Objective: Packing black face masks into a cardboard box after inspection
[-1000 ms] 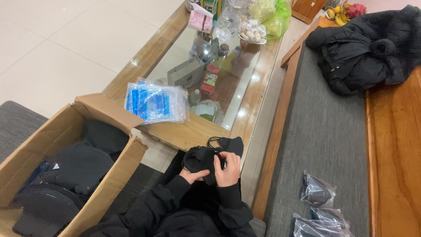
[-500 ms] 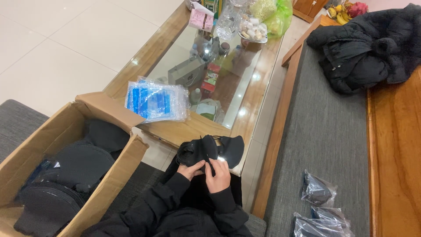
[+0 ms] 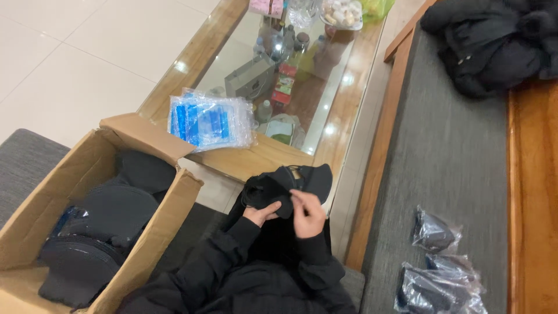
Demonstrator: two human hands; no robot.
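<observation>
From the head camera, both hands grip a black cap (image 3: 288, 186) in the lap: the left hand (image 3: 261, 214) pinches its folded crown and the right hand (image 3: 308, 214) closes on it at three o'clock. It looks light and floppy, best held by the stiffer brim; the open cardboard box (image 3: 64, 192) sits at nine o'clock.

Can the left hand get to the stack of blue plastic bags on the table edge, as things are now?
Probably yes, but not at once. The left hand is holding the black cap together with the right hand. The stack of blue plastic bags lies ahead, with nothing in between.
</observation>
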